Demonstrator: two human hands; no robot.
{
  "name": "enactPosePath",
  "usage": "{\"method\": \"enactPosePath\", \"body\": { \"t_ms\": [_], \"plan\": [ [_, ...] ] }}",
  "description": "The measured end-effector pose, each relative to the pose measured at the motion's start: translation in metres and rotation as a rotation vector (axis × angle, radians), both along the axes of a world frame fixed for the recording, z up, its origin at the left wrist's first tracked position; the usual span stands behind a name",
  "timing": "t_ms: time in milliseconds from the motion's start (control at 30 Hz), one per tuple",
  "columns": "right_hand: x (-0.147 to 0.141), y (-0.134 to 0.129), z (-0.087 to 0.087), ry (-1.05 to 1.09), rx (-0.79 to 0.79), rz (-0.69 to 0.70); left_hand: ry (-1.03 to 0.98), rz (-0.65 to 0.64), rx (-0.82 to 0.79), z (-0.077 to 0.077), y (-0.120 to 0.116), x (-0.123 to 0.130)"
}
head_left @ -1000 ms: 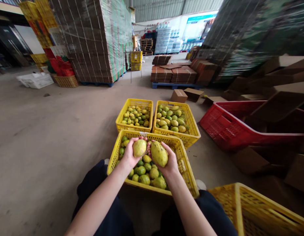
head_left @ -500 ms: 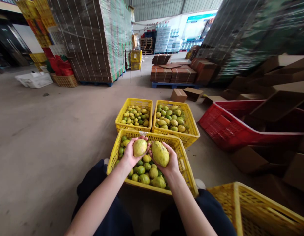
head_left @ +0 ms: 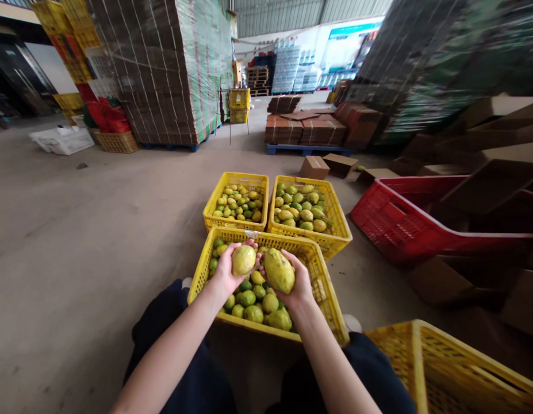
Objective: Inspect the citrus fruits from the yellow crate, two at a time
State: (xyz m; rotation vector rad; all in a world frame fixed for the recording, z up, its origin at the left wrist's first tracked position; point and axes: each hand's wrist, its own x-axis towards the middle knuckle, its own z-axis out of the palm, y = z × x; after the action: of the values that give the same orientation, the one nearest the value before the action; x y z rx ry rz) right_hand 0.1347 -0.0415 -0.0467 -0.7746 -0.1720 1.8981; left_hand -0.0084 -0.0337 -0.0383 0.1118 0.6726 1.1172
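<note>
My left hand (head_left: 225, 271) is closed around a small yellow lemon (head_left: 244, 260), its pale side turned up. Beside it, my right hand (head_left: 302, 283) grips a larger, longer yellow-green lemon (head_left: 279, 271) with dark specks on its skin. Both are held close together above the near yellow crate (head_left: 330, 299). Green and yellow lemons (head_left: 253, 313) fill that crate, partly hidden under my hands and forearms.
Two more yellow crates, a left one (head_left: 210, 217) and a right one (head_left: 342, 236), stand just beyond with sorted fruit. A red crate (head_left: 395, 221) with cardboard boxes is at right. Another yellow crate (head_left: 417, 345) sits by my right knee. Wrapped pallets (head_left: 145, 75) stand behind.
My right hand has tilted the larger lemon slightly and shifted it a little left. The smaller lemon in my left hand has moved only slightly.
</note>
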Motion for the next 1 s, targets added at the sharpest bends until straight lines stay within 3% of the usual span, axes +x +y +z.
{"method": "enactPosePath", "body": {
  "t_ms": [1000],
  "plan": [
    [-0.0027, 0.0019, 0.0019, -0.068, -0.068, -0.019, 0.062, 0.038, -0.005, -0.0054, 0.0019, 0.0024]
  ]
}}
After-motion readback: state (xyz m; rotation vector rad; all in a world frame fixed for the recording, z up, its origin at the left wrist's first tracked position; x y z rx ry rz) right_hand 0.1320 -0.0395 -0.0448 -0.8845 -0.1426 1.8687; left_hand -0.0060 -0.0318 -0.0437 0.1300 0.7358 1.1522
